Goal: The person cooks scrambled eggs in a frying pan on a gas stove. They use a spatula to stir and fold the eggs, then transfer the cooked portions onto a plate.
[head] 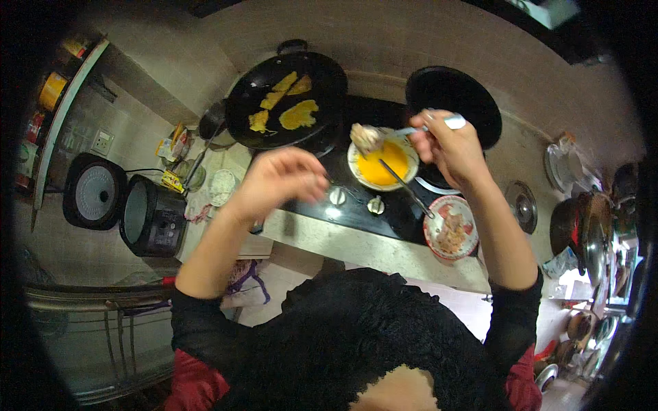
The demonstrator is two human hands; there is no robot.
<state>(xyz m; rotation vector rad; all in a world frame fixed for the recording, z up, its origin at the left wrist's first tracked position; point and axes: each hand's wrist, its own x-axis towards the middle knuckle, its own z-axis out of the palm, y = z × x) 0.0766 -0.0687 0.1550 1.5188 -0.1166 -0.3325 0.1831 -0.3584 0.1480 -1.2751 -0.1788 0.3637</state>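
Observation:
My right hand (446, 144) grips a spoon (411, 130) with a pale handle, held over a bowl of beaten egg (383, 163). At the bowl's left rim, a pale lump of food (366, 137) sits at the spoon's far end. A dark-handled utensil (403, 185) leans out of the bowl towards a red-rimmed plate (475, 239) that bears what looks like minced meat. My left hand (290, 177), blurred, is raised left of the bowl with nothing in it. Several yellow egg pieces (299, 114) lie in the black wok (334, 77) beyond it.
Another black pan (452, 97) stands at the back right of the black gas hob (349, 210). An open rice cooker (159, 221) is at the left. Jars and packets crowd the left counter beside a ladle (198, 164). A glass lid (522, 208) lies at the right.

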